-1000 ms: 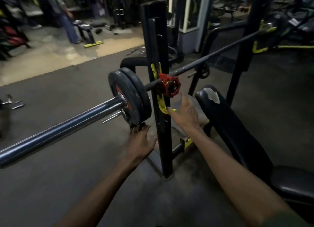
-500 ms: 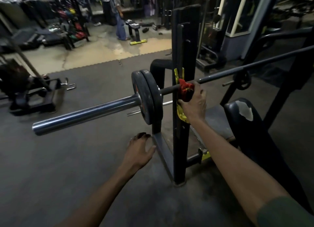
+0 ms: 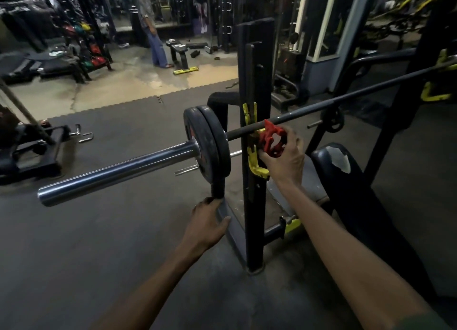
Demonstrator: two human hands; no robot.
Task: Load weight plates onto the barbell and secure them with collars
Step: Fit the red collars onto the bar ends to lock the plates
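Gripping the red collar (image 3: 272, 141) in our right hand (image 3: 284, 158) beside the rack upright (image 3: 254, 206), left hand (image 3: 206, 224) relaxed; two weight plates (image 3: 206, 143) sit on the barbell (image 3: 118, 172), collar not yet fitted.

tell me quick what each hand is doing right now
Left hand: open, fingers relaxed, holding nothing, low by the rack's base.
Right hand: fingers curled around the red collar beside the upright.

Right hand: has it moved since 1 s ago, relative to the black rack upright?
Yes. The right hand went from hovering open below the red plastic collar up onto it, beside the black rack upright, and now grips it.
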